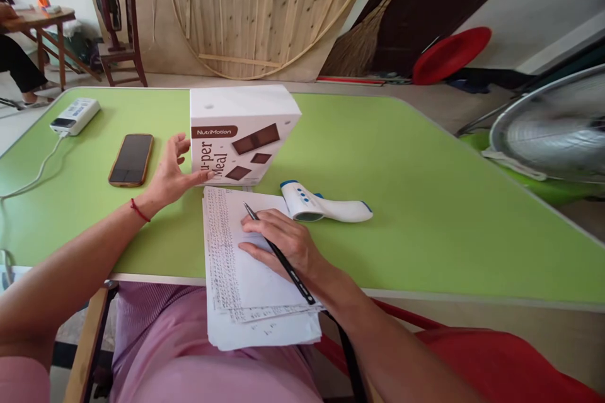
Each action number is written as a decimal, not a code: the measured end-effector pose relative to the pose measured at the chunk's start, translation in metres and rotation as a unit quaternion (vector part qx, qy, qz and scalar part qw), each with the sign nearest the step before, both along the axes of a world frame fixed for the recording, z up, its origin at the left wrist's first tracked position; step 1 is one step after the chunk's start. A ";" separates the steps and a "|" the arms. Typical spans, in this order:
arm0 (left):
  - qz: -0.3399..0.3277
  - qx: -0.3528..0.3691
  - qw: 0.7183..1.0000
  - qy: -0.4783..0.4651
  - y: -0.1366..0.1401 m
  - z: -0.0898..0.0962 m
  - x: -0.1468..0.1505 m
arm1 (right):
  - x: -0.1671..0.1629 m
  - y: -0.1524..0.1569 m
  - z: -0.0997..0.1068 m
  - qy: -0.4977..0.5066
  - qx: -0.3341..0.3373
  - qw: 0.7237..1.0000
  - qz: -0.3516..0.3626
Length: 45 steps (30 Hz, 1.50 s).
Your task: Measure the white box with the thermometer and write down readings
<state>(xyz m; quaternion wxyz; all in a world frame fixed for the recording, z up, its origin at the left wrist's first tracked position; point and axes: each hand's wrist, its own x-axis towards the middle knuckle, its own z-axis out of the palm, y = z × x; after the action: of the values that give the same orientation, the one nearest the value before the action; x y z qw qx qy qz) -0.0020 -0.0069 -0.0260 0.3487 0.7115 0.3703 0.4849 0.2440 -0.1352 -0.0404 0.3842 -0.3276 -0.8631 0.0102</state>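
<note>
A white carton box (278, 113) printed with brown bars stands upright on the green table. My left hand (167, 171) grips its left edge, thumb on the front face and fingers at the side. Between the fingers of my right hand (288, 240) is a black pen (289, 269), tip pointing away from me. That hand rests on a stack of paper sheets (221, 252), which overhangs the table's near edge. Dense handwriting fills the left part of the top sheet. Right of the box lies a white and blue infrared thermometer (305, 203), near my right hand.
A smartphone (131, 160) lies left of my left hand. Farther left, a white power bank (75, 116) trails a cable across the green table (425, 214). A large fan (553, 126) stands beyond the right edge. Another person's leg (21, 66) shows at far left.
</note>
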 end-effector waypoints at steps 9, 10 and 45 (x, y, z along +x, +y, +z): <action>-0.010 -0.032 0.996 0.084 0.003 0.006 -0.002 | 0.010 -0.010 0.002 -0.031 -0.056 0.998 0.013; -0.011 -0.037 0.995 0.087 0.002 0.009 -0.001 | 0.011 -0.012 0.004 -0.035 -0.066 0.997 0.012; -0.280 -0.208 0.931 0.110 -0.031 0.073 -0.010 | 0.093 -0.002 -0.003 0.022 -0.068 0.969 -0.238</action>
<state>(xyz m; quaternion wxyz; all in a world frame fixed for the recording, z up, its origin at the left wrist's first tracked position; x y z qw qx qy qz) -0.0124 -0.0383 0.0473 0.5678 0.7464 0.2848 0.1982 0.3370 -0.1368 -0.0433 0.3713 -0.5488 -0.7488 -0.0154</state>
